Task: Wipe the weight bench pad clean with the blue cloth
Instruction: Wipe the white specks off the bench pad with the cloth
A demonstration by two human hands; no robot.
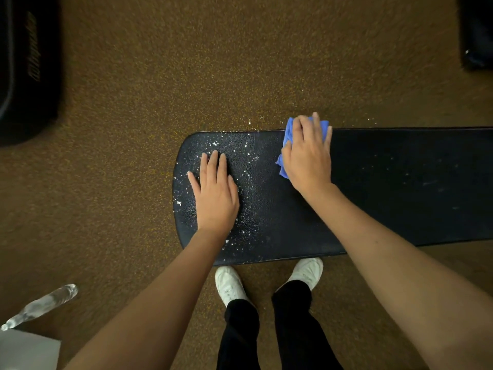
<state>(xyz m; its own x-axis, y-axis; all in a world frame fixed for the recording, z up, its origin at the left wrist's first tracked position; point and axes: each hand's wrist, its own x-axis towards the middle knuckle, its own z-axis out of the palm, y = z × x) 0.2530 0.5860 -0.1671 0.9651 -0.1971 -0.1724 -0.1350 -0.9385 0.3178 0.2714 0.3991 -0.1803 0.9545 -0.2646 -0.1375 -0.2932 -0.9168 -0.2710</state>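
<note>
Wiping under way, with white specks left at the rounded end of the bench pad.
Right hand presses the blue cloth flat; left hand, fingers straight, rests among specks and likely must lift so the cloth can sweep there.

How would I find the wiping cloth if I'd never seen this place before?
Look for the long black bench pad stretching across the speckled brown floor. At its far edge, the right hand presses down on the blue cloth. It is the only bright blue, crumpled thing there; the left hand lies flat on bare, white-specked pad.
</note>
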